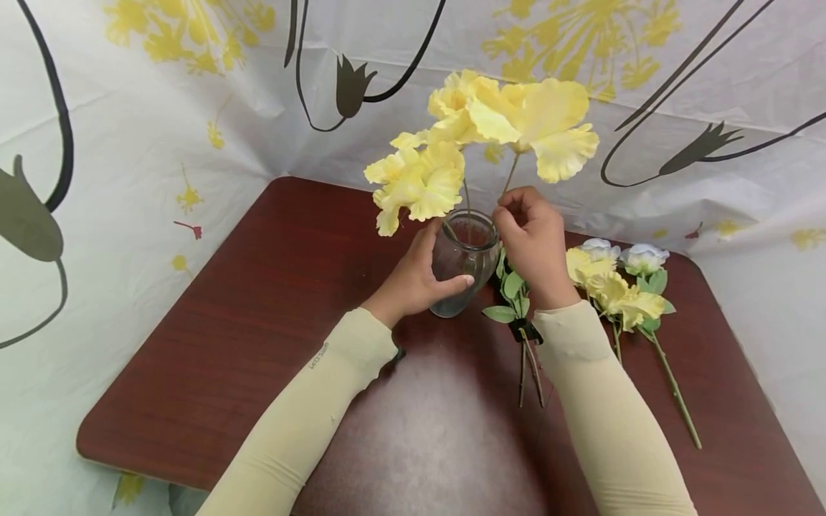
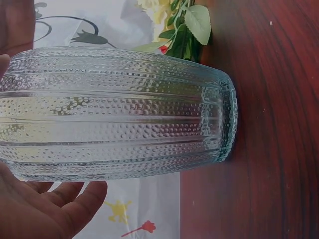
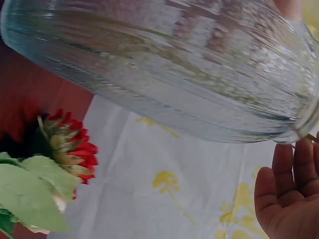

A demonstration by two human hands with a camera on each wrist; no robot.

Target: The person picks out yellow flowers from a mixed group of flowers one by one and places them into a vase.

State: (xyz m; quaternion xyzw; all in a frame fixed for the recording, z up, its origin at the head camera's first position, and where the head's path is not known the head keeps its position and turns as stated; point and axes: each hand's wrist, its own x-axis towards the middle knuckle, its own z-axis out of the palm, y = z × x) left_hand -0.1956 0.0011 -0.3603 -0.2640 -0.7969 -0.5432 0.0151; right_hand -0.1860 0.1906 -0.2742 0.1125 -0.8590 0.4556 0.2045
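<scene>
A clear ribbed glass vase [image 1: 476, 266] stands on the table, its dimpled sides filling much of both wrist views. My left hand [image 1: 416, 276] holds it round the upper body, thumb across the near side and fingers along the left. Yellow artificial flowers [image 1: 419, 179] lean out over the rim to the left, their stems inside the glass. At the right of the rim, my right hand [image 1: 535, 236] pinches the thin stem [image 1: 511, 174] of another large yellow flower [image 1: 555, 122]. In the right wrist view, the right fingers [image 3: 286, 172] are close to the vase mouth.
More artificial flowers lie on the dark red table [image 1: 213, 344] to the right: yellow blooms [image 1: 619, 297], pale blue-white ones [image 1: 644, 258] and leafy stems [image 1: 514, 287]. A red bloom [image 3: 82, 149] shows in the right wrist view. Patterned white sheeting [image 1: 161, 136] hangs around the table.
</scene>
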